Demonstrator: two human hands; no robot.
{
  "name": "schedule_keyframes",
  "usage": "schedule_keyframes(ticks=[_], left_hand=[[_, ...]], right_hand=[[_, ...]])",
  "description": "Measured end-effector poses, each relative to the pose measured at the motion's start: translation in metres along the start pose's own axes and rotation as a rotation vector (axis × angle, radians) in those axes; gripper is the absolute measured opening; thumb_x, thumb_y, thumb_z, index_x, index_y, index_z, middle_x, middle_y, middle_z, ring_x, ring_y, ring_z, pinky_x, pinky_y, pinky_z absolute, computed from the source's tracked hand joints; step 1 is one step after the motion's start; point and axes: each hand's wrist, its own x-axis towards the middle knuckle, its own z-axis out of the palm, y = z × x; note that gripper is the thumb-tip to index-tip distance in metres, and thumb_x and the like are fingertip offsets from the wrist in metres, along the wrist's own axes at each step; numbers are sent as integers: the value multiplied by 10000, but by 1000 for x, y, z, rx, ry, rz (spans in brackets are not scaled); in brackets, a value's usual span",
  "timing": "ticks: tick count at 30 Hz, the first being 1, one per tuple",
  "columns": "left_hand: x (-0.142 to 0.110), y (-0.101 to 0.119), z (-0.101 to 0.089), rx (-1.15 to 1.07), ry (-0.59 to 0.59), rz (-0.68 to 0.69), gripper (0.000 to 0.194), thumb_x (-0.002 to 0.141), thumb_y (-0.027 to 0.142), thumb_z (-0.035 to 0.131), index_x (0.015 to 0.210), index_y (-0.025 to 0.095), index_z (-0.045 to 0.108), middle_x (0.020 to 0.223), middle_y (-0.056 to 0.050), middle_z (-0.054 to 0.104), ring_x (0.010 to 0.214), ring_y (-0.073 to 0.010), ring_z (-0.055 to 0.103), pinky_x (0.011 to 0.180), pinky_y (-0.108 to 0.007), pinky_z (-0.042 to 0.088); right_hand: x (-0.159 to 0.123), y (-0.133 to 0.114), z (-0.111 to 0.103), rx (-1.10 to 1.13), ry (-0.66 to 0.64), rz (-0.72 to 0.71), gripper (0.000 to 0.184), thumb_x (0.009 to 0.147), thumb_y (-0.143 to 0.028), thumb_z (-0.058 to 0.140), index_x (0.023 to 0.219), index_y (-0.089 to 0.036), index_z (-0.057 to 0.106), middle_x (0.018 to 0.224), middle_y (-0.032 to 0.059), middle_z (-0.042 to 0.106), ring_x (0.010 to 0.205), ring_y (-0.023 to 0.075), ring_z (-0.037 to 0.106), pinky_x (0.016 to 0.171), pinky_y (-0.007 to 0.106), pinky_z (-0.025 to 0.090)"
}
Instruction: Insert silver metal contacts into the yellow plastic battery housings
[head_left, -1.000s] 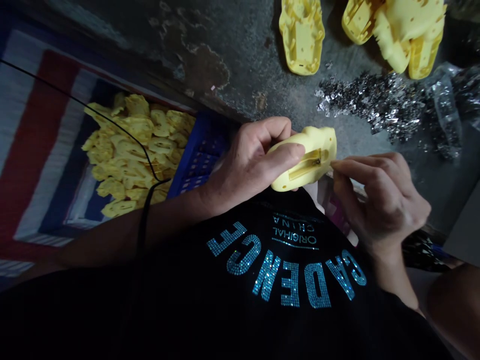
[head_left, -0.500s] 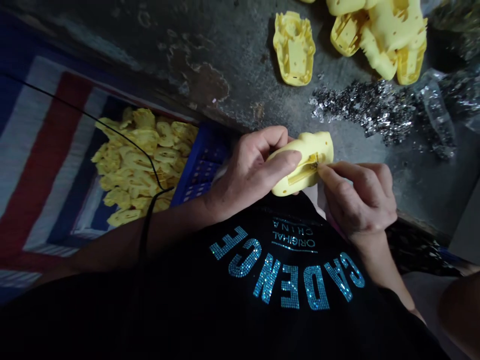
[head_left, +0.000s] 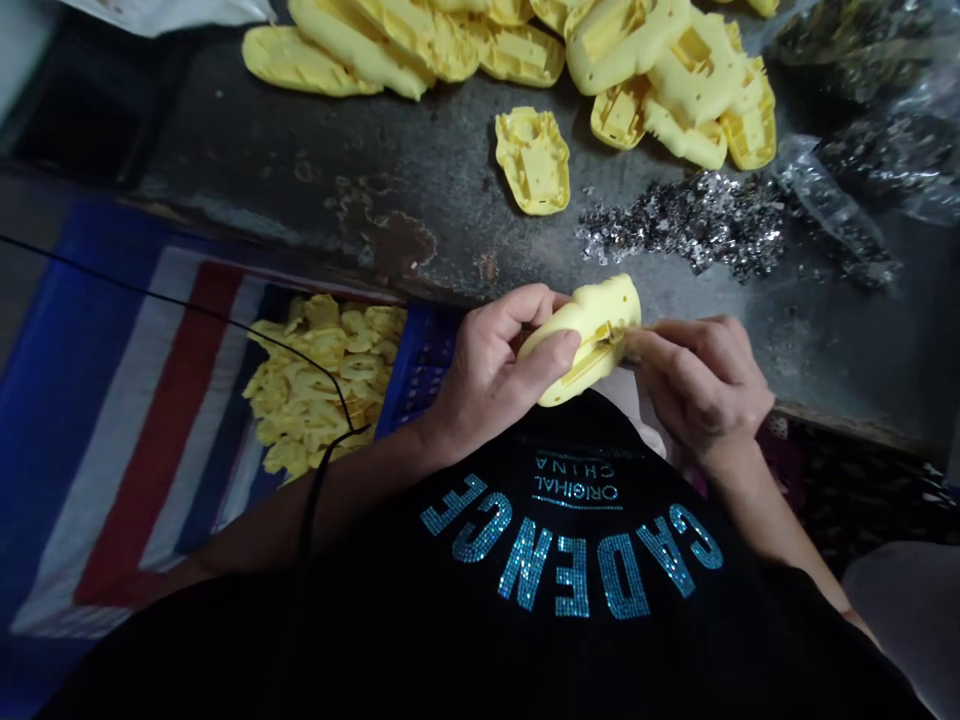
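Observation:
My left hand [head_left: 495, 375] is closed round a yellow plastic shell [head_left: 609, 296], its thumb lying across the upper face. A long recessed slot runs along the shell, with a small dark metal piece near its right end. At that end my right hand [head_left: 701, 385] has thumb and forefinger pinched together, touching the shell. Whatever sits between those fingertips is too small and hidden to make out. Beyond the hands, small shiny metal pieces [head_left: 690, 222] lie in a heap. Left of the heap rests a single yellow shell half [head_left: 534, 165], hollow side up.
More yellow shells [head_left: 694, 70] are piled along the back of the worn dark table [head_left: 285, 205]. Clear plastic bags [head_left: 836, 205] lie at right. Down at left, a blue basket [head_left: 421, 350] stands beside heaped yellow parts [head_left: 322, 375]. A black cable [head_left: 247, 325] hangs across there.
My right hand's fingertips have moved left from beside the shell onto its slot end. My left hand keeps its hold. The view has swung, bringing more of the table's back into sight.

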Motion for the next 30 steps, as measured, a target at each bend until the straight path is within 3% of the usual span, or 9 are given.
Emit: schedule_keyframes(ticks=[6, 11, 14, 18, 24, 27, 30], left_hand=[[3, 4, 6, 19, 3, -3, 326, 997, 363, 744, 799, 224, 524, 875, -9, 640, 720, -138, 548, 606, -275, 479], [4, 7, 8, 174, -12, 93, 309, 1023, 364, 726, 806, 226, 554, 947, -20, 741, 768, -156, 614, 667, -317, 505], [6, 10, 12, 334, -4, 231, 304, 1015, 330, 712, 804, 235, 515, 1109, -56, 801, 905, -195, 696, 797, -366, 565], [8, 12, 17, 442, -21, 358, 299, 1010, 311, 706, 823, 254, 481, 1180, -102, 801, 1006, -232, 739, 870, -405, 628], [11, 11, 22, 503, -68, 417, 223, 1010, 279, 703, 895, 256, 513, 1281, -121, 771, 1022, -232, 755, 838, -399, 658], [12, 10, 22, 540, -96, 465, 184, 1019, 311, 708, 949, 252, 549, 1304, -113, 760, 1054, -241, 768, 835, -399, 678], [10, 8, 18, 477, -183, 467, 336, 969, 432, 847, 1005, 242, 572, 1402, -134, 731, 1231, -293, 766, 944, -423, 714]], right_hand=[[-9, 0, 3, 38, 15, -9, 418, 1012, -90, 747, 1361, -317, 783, 1143, 32, 863, 865, 210, 732, 734, 384, 551], [0, 12, -3, 366, -8, 352, 324, 998, -250, 834, 1315, -309, 798, 1137, 46, 831, 952, 225, 763, 736, 361, 612], [4, 23, -1, 541, -105, 461, 470, 964, -402, 885, 1396, -274, 748, 1277, 75, 800, 1007, 224, 777, 739, 341, 637], [6, 30, 5, 599, -139, 491, 502, 984, -477, 848, 1422, -276, 709, 1377, 82, 773, 1037, 211, 785, 772, 327, 647], [10, 33, 19, 683, -148, 513, 542, 947, -488, 862, 1406, -279, 663, 1347, 72, 761, 1045, 203, 776, 767, 311, 644], [3, 35, 30, 694, -105, 500, 586, 941, -537, 852, 1428, -288, 641, 1351, 79, 748, 1053, 215, 771, 782, 339, 665], [-10, 33, 34, 644, -12, 479, 608, 989, -616, 769, 1478, -303, 591, 1339, 100, 747, 1079, 252, 775, 828, 397, 698]])
